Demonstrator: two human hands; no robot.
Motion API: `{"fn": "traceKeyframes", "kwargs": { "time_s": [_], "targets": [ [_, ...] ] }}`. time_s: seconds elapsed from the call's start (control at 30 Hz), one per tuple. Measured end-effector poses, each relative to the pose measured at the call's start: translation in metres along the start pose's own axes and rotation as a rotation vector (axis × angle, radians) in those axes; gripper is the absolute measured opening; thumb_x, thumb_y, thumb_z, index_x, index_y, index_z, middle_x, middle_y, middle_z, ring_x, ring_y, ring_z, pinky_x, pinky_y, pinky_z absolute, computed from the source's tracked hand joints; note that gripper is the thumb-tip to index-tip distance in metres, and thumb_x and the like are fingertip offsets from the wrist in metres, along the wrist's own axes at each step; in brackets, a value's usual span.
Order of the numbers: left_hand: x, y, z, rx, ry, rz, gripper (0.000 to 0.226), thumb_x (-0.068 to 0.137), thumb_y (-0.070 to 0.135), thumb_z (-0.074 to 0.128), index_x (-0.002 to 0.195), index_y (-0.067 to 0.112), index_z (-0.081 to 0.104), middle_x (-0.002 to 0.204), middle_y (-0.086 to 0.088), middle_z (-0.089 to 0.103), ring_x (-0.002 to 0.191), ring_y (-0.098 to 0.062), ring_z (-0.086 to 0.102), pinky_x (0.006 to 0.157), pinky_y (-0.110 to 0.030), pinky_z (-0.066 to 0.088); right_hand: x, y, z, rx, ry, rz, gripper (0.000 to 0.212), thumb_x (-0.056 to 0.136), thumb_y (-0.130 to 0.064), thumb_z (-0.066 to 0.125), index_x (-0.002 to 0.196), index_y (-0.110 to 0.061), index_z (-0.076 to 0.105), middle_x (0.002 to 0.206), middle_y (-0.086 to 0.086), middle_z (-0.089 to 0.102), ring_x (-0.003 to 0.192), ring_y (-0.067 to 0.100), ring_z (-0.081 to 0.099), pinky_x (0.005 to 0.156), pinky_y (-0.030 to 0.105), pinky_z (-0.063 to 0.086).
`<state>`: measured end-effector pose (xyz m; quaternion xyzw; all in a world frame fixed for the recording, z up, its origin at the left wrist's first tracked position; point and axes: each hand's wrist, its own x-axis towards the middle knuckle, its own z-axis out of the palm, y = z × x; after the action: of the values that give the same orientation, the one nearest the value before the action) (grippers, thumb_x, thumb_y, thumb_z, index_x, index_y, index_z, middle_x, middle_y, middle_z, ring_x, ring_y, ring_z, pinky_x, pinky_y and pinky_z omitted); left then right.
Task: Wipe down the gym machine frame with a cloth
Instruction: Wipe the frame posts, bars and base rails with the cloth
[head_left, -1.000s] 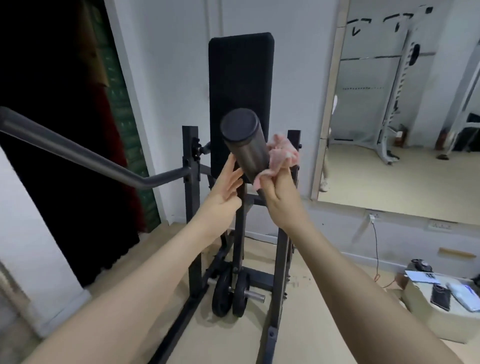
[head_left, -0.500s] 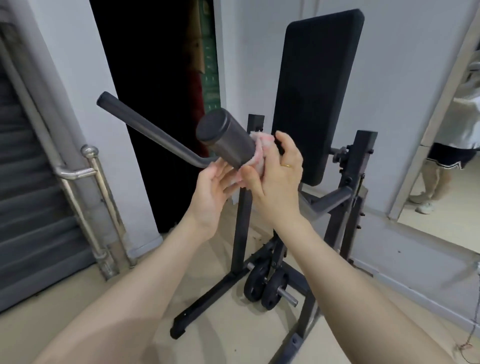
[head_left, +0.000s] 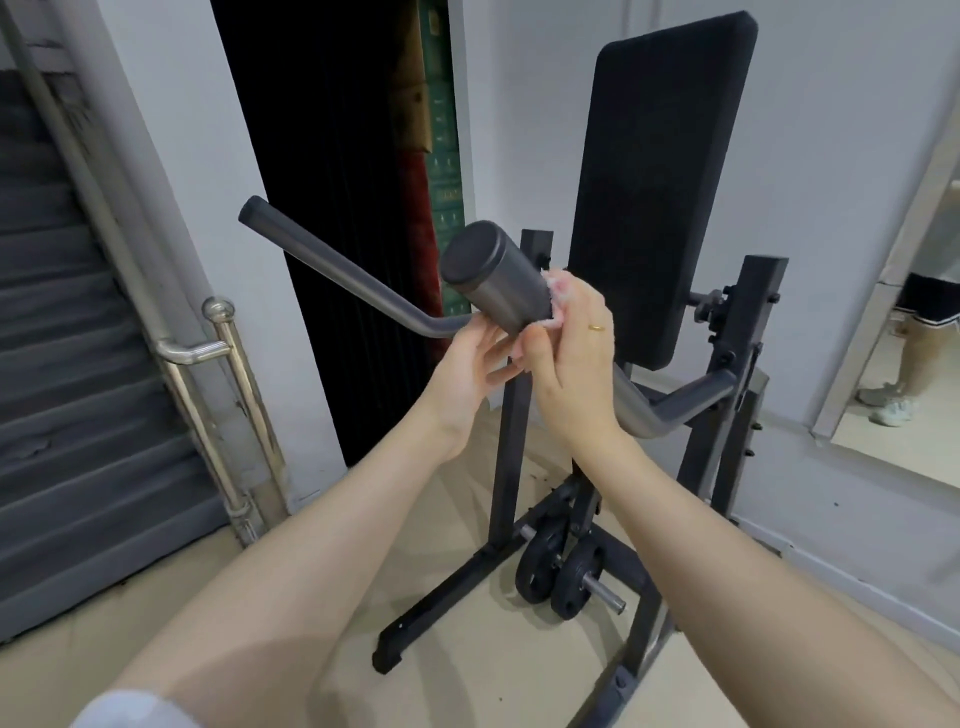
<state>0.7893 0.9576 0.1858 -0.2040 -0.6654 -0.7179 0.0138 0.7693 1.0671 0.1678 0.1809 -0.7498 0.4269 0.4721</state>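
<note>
Against the near dark grey metal handle tube (head_left: 493, 283) of the black steel gym machine frame (head_left: 748, 374), the right hand (head_left: 571, 358) grips a crumpled pink cloth (head_left: 558, 291); the left hand (head_left: 467, 374), fingers relaxed, touches the tube's underside.

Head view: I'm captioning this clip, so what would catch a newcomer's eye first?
At centre, the right hand presses a pink fluffy cloth around the dark grey metal handle tube, while the left hand touches the tube from below. Behind them rises the tall black padded backrest; two black weight plates sit on the floor frame.
</note>
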Motion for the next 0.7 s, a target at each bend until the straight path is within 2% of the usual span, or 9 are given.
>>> {"fn": "traceKeyframes", "kwargs": {
  "time_s": [0.07,0.13,0.2,0.27,0.4,0.5,0.57,0.63,0.7],
  "targets": [
    [0.0,0.002,0.0,0.028,-0.03,0.021,0.038,0.1,0.042,0.022,0.115,0.036,0.057,0.117,0.015,0.065,0.112,-0.001,0.058,0.099,-0.028,0.045,0.011,-0.023,0.007,0.024,0.039,-0.068,0.044,0.09,-0.023,0.042,0.129,-0.004,0.052,0.13,0.01,0.054,0.12,0.014,0.042,0.105,0.027,0.031],
    [-0.001,-0.001,-0.001,0.018,-0.042,0.041,0.037,0.1,0.043,0.021,0.117,0.04,0.053,0.119,0.017,0.063,0.112,0.001,0.057,0.096,-0.026,0.047,0.019,-0.03,0.012,0.015,0.063,-0.139,0.044,0.09,-0.023,0.047,0.13,-0.006,0.05,0.132,0.011,0.053,0.122,0.016,0.042,0.106,0.028,0.03],
    [-0.003,-0.006,0.0,0.016,-0.045,0.058,0.038,0.101,0.042,0.025,0.133,0.035,0.043,0.131,0.012,0.056,0.12,-0.004,0.053,0.103,-0.034,0.043,0.011,-0.013,0.012,-0.009,0.055,-0.16,0.043,0.089,-0.022,0.056,0.129,-0.01,0.047,0.134,0.011,0.051,0.124,0.02,0.042,0.107,0.033,0.031],
    [-0.007,-0.012,0.002,-0.007,-0.035,0.076,0.041,0.101,0.04,0.026,0.14,0.028,0.033,0.139,0.007,0.049,0.126,-0.01,0.049,0.109,-0.04,0.037,-0.005,0.016,0.006,-0.055,0.021,-0.099,0.045,0.087,-0.02,0.064,0.127,-0.008,0.046,0.134,0.011,0.05,0.125,0.021,0.042,0.108,0.039,0.034],
    [-0.01,-0.024,0.009,0.01,0.018,0.018,0.041,0.098,0.046,0.03,0.138,0.038,0.033,0.137,0.012,0.048,0.127,-0.013,0.048,0.112,-0.042,0.033,-0.019,0.045,-0.003,-0.132,-0.047,0.05,0.047,0.083,-0.018,0.071,0.124,-0.005,0.052,0.129,0.01,0.053,0.12,0.023,0.048,0.103,0.047,0.042],
    [-0.006,-0.036,0.015,0.002,0.104,-0.023,0.033,0.1,0.045,0.03,0.129,0.042,0.045,0.132,0.01,0.055,0.126,-0.011,0.049,0.113,-0.044,0.031,-0.006,0.026,-0.003,-0.049,-0.064,0.05,0.044,0.085,-0.024,0.067,0.124,-0.011,0.052,0.124,0.006,0.055,0.116,0.023,0.05,0.098,0.045,0.045],
    [0.001,-0.048,0.018,0.017,0.158,-0.03,0.039,0.099,0.047,0.032,0.132,0.036,0.049,0.128,0.01,0.059,0.122,-0.01,0.052,0.111,-0.044,0.034,-0.002,0.023,-0.003,0.022,-0.069,0.013,0.043,0.086,-0.026,0.061,0.125,-0.012,0.051,0.127,0.005,0.054,0.118,0.023,0.048,0.101,0.042,0.042],
    [0.007,-0.063,0.024,0.023,0.18,-0.062,0.041,0.099,0.047,0.029,0.134,0.035,0.046,0.124,0.011,0.062,0.12,-0.01,0.054,0.11,-0.043,0.035,-0.011,0.044,-0.006,0.028,-0.106,-0.02,0.046,0.086,-0.024,0.064,0.126,-0.009,0.05,0.131,0.007,0.052,0.121,0.024,0.047,0.104,0.04,0.039],
    [0.009,-0.078,0.034,0.043,0.184,-0.091,0.036,0.101,0.043,0.023,0.131,0.039,0.043,0.116,0.014,0.065,0.119,-0.009,0.055,0.11,-0.039,0.035,-0.026,0.087,-0.013,-0.048,-0.176,0.052,0.049,0.082,-0.025,0.071,0.124,-0.007,0.053,0.127,0.008,0.054,0.119,0.024,0.049,0.1,0.046,0.043]
  ]
}}
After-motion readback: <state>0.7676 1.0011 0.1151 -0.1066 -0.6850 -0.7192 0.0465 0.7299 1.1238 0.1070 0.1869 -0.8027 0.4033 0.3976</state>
